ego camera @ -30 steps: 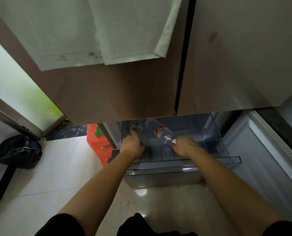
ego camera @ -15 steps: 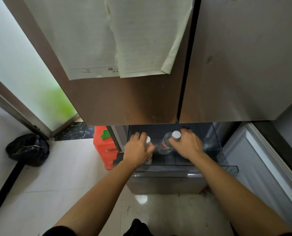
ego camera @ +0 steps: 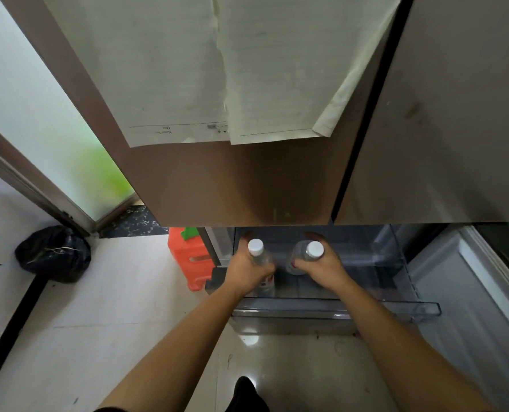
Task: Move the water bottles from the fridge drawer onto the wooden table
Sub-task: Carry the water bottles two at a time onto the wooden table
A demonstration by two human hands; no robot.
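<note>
The clear plastic fridge drawer (ego camera: 425, 309) stands pulled out below the closed brown fridge doors. My left hand (ego camera: 247, 270) is wrapped around a clear water bottle (ego camera: 256, 247) with a white cap and a red label, held upright above the drawer's left part. My right hand (ego camera: 321, 267) grips a second water bottle (ego camera: 314, 250) of the same kind, also upright, beside the first. Both caps point toward the camera. The wooden table is not in view.
An orange plastic container (ego camera: 187, 258) with a green cap stands on the floor left of the drawer. A black bag (ego camera: 54, 254) lies by a frosted glass door (ego camera: 39, 129). Papers (ego camera: 223, 69) hang on the fridge door. A white panel (ego camera: 485, 278) is at right.
Both hands have closed on the bottles, stood them upright and lifted them higher out of the drawer. One second ago the right-hand bottle lay tilted in the drawer.
</note>
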